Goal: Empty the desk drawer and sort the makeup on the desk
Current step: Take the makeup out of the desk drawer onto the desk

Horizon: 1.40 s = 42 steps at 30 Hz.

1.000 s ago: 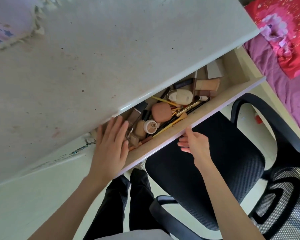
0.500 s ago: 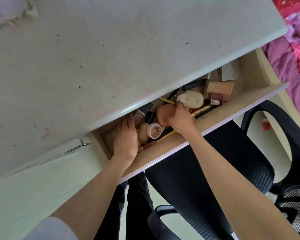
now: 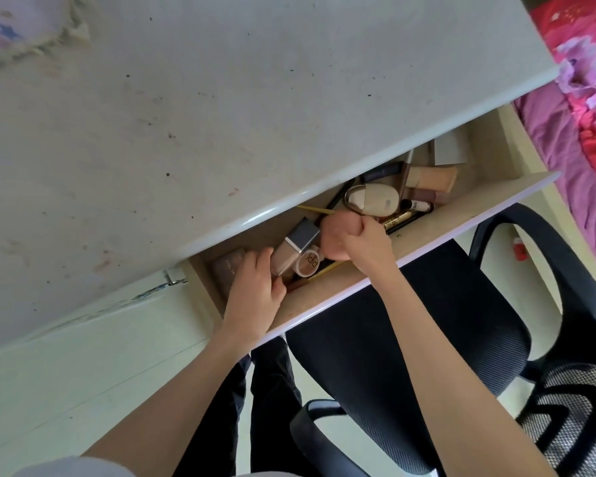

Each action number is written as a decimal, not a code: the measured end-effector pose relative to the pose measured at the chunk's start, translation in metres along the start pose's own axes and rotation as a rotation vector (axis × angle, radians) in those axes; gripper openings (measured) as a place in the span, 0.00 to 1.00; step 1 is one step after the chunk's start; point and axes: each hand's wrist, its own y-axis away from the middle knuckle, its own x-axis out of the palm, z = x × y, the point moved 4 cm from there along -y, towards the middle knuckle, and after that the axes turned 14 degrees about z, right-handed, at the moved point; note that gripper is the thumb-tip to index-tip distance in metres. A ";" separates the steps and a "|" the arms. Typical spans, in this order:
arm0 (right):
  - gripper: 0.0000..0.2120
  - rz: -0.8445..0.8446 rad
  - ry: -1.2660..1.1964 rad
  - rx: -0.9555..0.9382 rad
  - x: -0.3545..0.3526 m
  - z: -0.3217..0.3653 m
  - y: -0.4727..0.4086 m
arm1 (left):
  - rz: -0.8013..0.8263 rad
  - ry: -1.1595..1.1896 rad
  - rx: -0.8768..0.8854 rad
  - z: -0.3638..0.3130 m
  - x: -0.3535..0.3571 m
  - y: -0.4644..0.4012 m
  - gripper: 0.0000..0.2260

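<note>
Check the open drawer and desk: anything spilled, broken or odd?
Nothing looks spilled or broken. The drawer holds a loose jumble of makeup lying at all angles, and the desk top carries scattered dark specks and reddish smudges.

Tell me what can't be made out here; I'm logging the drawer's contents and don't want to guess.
All in the head view:
- Back of the drawer: hidden under the desk top.
- Items beneath the left hand: covered by its palm and fingers.
- Pink compact: partly wrapped by the right hand.
- Label on the cream case: too small to read.
</note>
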 end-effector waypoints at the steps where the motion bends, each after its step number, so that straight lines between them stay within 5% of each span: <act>1: 0.24 -0.004 -0.027 0.004 -0.003 0.000 0.008 | 0.015 0.061 0.004 -0.002 -0.004 0.007 0.21; 10: 0.08 0.107 -0.411 -0.156 -0.002 0.059 0.055 | -0.072 0.432 -0.013 -0.007 -0.080 0.042 0.16; 21: 0.22 0.302 -0.277 -0.230 0.125 0.210 0.008 | -0.520 0.473 -0.378 0.122 -0.225 0.059 0.16; 27: 0.20 0.382 -0.210 -0.259 0.206 0.284 -0.004 | -0.615 0.468 -0.493 0.196 -0.271 0.072 0.17; 42: 0.18 0.091 -0.153 -0.370 0.229 0.364 -0.046 | -0.639 0.459 -0.334 0.212 -0.317 -0.012 0.21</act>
